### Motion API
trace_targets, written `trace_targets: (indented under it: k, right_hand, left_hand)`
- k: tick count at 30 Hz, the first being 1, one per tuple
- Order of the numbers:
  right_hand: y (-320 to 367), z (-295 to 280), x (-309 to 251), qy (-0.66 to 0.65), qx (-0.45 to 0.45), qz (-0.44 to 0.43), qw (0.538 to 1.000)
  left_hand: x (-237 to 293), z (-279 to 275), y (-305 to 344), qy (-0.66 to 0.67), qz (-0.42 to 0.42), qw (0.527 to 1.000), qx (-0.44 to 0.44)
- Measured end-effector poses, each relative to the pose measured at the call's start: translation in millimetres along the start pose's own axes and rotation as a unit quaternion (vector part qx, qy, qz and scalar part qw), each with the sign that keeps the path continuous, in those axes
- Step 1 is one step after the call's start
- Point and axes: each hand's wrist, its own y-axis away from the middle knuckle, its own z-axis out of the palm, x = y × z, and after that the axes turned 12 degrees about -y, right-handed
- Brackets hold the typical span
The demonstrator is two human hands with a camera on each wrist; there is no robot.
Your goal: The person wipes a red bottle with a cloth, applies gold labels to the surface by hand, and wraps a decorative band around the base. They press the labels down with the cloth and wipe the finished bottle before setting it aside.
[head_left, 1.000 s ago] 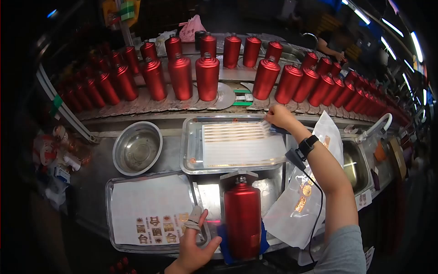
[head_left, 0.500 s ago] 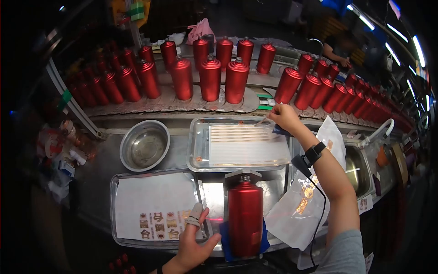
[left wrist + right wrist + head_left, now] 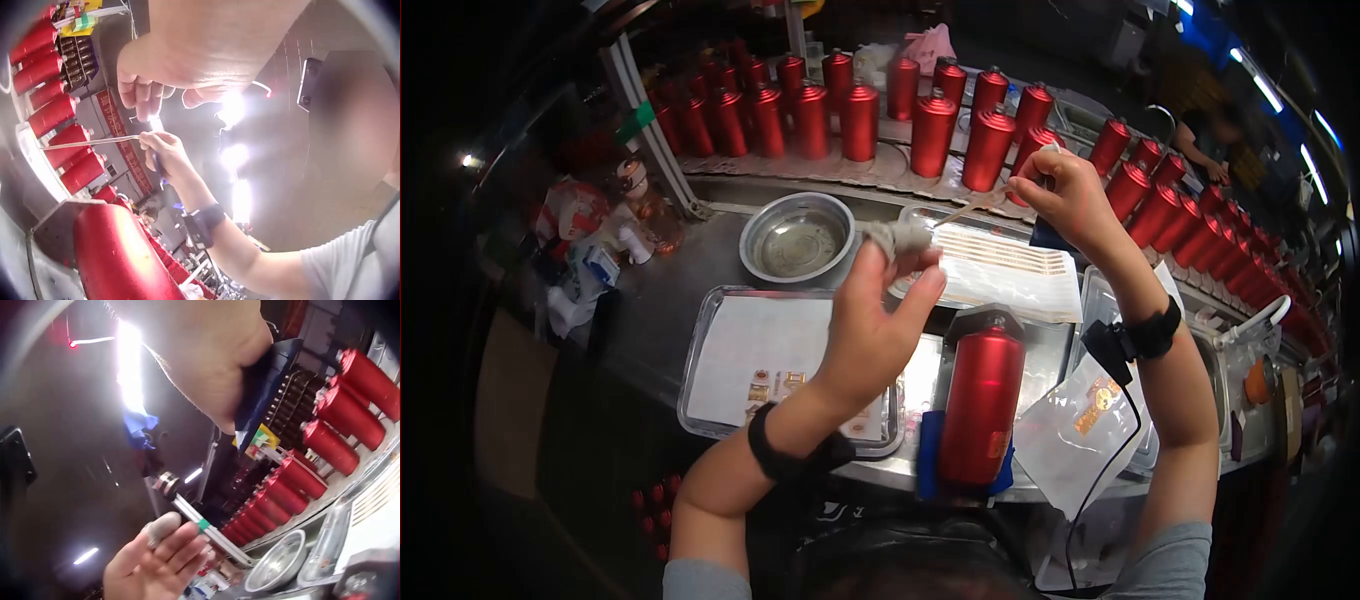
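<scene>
My right hand point(image 3: 1068, 200) pinches one end of a thin strip point(image 3: 972, 207) above the tray's white striped sheet point(image 3: 1010, 270). A dark blue flat tool point(image 3: 265, 394) is also held in that hand. In the left wrist view the strip point(image 3: 94, 143) stretches away from the fingertips. My left hand point(image 3: 875, 325) is raised with bent, relaxed fingers, a pale wrap point(image 3: 897, 238) on one; whether it touches the strip cannot be told. Below and to the right, a red bottle point(image 3: 983, 400) lies tilted against a metal holder, with blue cloth point(image 3: 931, 455) at its sides.
A metal bowl point(image 3: 798, 236) is at the back left. The left tray point(image 3: 690, 385) holds a sheet with gold characters. Rows of red bottles point(image 3: 858, 120) stand behind. Plastic with gold labels point(image 3: 1055, 435) lies right, near a sink tap point(image 3: 1260, 312).
My left hand has risen from beside the bottle to above the trays. My right hand has lifted from the sheet's edge with the strip, and the head view has shifted.
</scene>
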Motion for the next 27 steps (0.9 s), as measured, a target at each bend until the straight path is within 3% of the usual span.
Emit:
trace_targets:
  k: [4,6,8,11,14,15,17,20,24,27]
  right_hand:
    - [9.9,-6.9,-59.7,-0.004,-0.005,-0.083,0.996]
    - [20.0,-12.2,-74.0,-0.001,-0.002,-0.155,0.988]
    - [41.2,-26.2,-99.3,-0.055,-0.015,-0.071,0.996]
    - [81.2,-42.4,-108.4,-0.112,0.013,-0.004,0.994]
    - [129.0,-53.6,-102.1,-0.182,0.033,0.093,0.978]
    - [145.2,-53.1,-100.1,-0.235,0.052,0.118,0.963]
    - [182.5,-55.8,-103.4,-0.273,0.084,0.251,0.925]
    - [242.6,-55.7,-98.0,-0.336,0.102,0.357,0.866]
    - [317.1,-46.8,-81.1,-0.375,0.086,0.429,0.818]
    - [356.2,-34.8,-57.2,-0.246,0.049,0.470,0.846]
  left_hand:
    - [0.5,18.4,-46.9,-0.117,0.128,0.982,0.074]
    - [4.7,28.3,-47.3,0.069,0.056,0.996,-0.014]
    - [17.9,31.8,-36.6,0.198,-0.003,0.975,-0.102]
    - [30.1,20.4,-2.3,0.207,-0.099,0.952,-0.203]
    - [32.6,16.1,33.1,0.197,-0.088,0.955,-0.204]
    - [33.1,14.4,43.2,0.189,-0.092,0.956,-0.205]
    - [37.3,7.7,61.3,0.154,-0.097,0.962,-0.206]
    - [26.7,2.7,90.0,0.132,-0.156,0.957,-0.205]
    - [15.3,14.4,124.8,0.022,-0.155,0.959,-0.235]
    - [22.9,37.2,136.0,-0.050,-0.104,0.957,-0.268]
